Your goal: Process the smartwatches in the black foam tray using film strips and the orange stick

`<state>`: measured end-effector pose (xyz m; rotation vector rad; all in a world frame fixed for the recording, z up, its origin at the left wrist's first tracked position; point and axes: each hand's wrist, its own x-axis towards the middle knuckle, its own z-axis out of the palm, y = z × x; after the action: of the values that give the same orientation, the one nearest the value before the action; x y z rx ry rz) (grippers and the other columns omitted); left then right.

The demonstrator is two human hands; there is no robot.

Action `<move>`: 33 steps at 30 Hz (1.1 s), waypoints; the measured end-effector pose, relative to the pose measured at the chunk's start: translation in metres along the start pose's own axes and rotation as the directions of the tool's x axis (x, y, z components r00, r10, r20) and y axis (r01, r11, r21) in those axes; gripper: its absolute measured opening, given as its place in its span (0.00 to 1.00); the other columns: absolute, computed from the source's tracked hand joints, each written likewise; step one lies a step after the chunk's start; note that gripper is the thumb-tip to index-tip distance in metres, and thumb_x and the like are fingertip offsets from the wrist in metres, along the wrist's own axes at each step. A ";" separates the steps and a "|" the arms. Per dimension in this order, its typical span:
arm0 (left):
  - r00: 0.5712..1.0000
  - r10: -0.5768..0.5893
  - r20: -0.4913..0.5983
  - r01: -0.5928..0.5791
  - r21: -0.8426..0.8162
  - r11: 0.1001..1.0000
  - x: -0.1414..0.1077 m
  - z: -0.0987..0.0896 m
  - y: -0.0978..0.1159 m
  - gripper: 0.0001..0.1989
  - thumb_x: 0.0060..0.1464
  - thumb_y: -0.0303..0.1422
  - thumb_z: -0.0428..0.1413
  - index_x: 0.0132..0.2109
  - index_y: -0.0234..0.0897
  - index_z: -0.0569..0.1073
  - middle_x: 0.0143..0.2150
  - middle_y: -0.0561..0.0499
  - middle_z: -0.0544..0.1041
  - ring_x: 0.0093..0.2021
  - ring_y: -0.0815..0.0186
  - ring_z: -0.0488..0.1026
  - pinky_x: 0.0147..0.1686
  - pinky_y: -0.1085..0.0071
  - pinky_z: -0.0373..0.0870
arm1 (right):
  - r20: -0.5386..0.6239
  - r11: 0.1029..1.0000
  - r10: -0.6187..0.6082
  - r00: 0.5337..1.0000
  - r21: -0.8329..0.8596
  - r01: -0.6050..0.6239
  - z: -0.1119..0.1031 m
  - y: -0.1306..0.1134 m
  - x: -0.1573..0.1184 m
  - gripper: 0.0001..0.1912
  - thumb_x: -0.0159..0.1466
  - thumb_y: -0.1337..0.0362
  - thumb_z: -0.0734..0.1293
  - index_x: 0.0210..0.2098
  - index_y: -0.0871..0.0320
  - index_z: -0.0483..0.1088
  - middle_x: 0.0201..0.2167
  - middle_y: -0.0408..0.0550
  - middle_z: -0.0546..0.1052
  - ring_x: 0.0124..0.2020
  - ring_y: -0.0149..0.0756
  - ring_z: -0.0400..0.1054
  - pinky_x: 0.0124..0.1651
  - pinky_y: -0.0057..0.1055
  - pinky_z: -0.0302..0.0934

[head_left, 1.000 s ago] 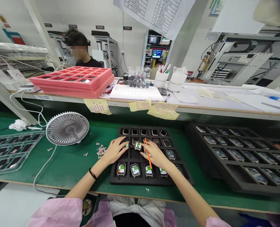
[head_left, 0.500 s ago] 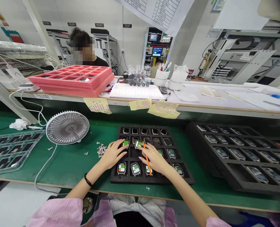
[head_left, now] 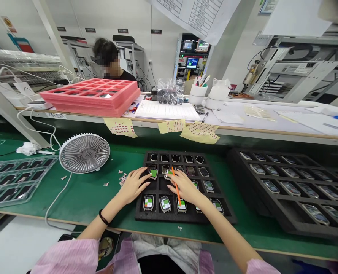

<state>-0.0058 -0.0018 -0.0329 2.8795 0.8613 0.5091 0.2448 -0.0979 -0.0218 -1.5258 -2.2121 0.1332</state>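
Note:
A black foam tray (head_left: pixel 186 217) holds several smartwatches in square compartments in front of me. My left hand (head_left: pixel 134 185) reaches over its left side with fingers spread. Its fingertips touch the edge of a smartwatch with a lit green screen (head_left: pixel 153 174). My right hand (head_left: pixel 186 188) is closed round a slim orange stick (head_left: pixel 176 187), which slants down toward a lit watch (head_left: pixel 181 204) in the front row. A fingertip of that hand rests on another lit smartwatch (head_left: pixel 167 174), partly covering it. The undersides of both touched watches are hidden.
More watches fill a second black foam tray (head_left: pixel 295 227) at right. A round fan (head_left: pixel 84 153), paper scraps (head_left: pixel 123 178) and a clear tray (head_left: pixel 20 179) lie left. Red foam trays (head_left: pixel 111 108) stand on the raised shelf. A person (head_left: pixel 108 59) sits beyond.
My right fingertip now covers more of the watch under it. The left hand stays at the green-screened watch. The whole view has shifted slightly.

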 end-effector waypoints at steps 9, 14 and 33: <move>1.000 -0.003 -0.020 0.003 -0.003 1.000 0.009 0.005 -0.004 0.22 0.66 0.44 0.39 0.60 0.46 0.64 0.64 0.46 0.61 0.64 0.56 0.57 0.58 0.55 0.57 | 0.014 0.999 0.034 0.999 0.008 -0.034 0.000 0.013 0.011 0.18 0.65 0.64 0.62 0.54 0.57 0.65 0.37 0.51 0.76 0.56 0.49 0.63 0.59 0.53 0.56; 1.000 -0.011 -0.013 0.011 -0.007 1.000 0.013 0.005 -0.003 0.22 0.66 0.44 0.39 0.60 0.44 0.65 0.64 0.45 0.61 0.64 0.56 0.57 0.59 0.55 0.57 | 0.027 0.999 0.047 0.999 0.012 -0.047 0.001 0.013 0.015 0.17 0.64 0.64 0.63 0.53 0.58 0.66 0.39 0.53 0.76 0.56 0.49 0.63 0.59 0.53 0.57; 1.000 -0.002 -0.006 0.002 -0.021 1.000 0.011 0.003 0.005 0.22 0.66 0.43 0.39 0.60 0.42 0.64 0.64 0.45 0.61 0.64 0.56 0.57 0.59 0.56 0.57 | 0.025 0.999 -0.029 0.999 0.024 0.029 -0.004 -0.009 -0.010 0.11 0.64 0.64 0.63 0.47 0.57 0.67 0.39 0.52 0.77 0.59 0.48 0.61 0.63 0.54 0.53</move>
<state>0.0062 -0.0001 -0.0319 2.8592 0.8539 0.5232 0.2418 -0.1112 -0.0182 -1.4865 -2.2431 0.1697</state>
